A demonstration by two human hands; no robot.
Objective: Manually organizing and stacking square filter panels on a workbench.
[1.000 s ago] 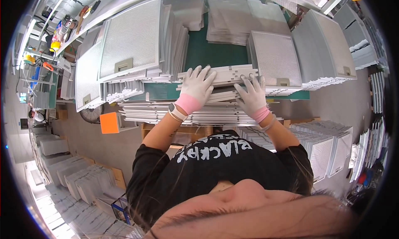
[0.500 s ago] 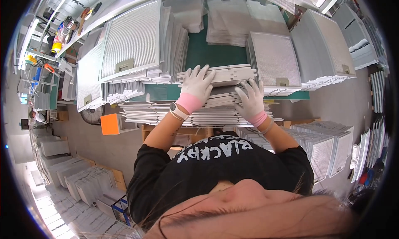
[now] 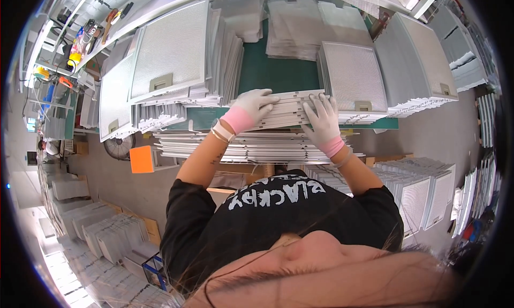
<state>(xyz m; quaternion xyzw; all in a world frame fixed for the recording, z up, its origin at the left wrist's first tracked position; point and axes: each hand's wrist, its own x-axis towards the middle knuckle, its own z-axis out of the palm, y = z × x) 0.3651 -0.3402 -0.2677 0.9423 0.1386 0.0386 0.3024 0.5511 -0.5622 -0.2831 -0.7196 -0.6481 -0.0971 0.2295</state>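
Observation:
Several slim silver-framed mesh filter panels (image 3: 287,111) are stacked between my hands at the near edge of the green work surface, their long edges facing up. My left hand (image 3: 252,108), in a white glove with a pink cuff, grips the left end of this stack with its fingers bent over the edges. On the right, my right hand (image 3: 323,123), gloved alike, lies across the edges with its fingers stretched over them and its thumb on the near side. Both palms and the undersides of the panels are hidden.
Tall stacks of mesh panels stand to the left (image 3: 170,48) and right (image 3: 356,75). Thin translucent sheets (image 3: 292,27) lie at the back of the green mat (image 3: 278,75). More panels (image 3: 241,147) lie nearer my body. An orange board (image 3: 141,160) stands at lower left.
The gap between the far panel and the nearer ones has closed, and the panels now sit together. My left hand has come slightly nearer me, its fingers bending in.

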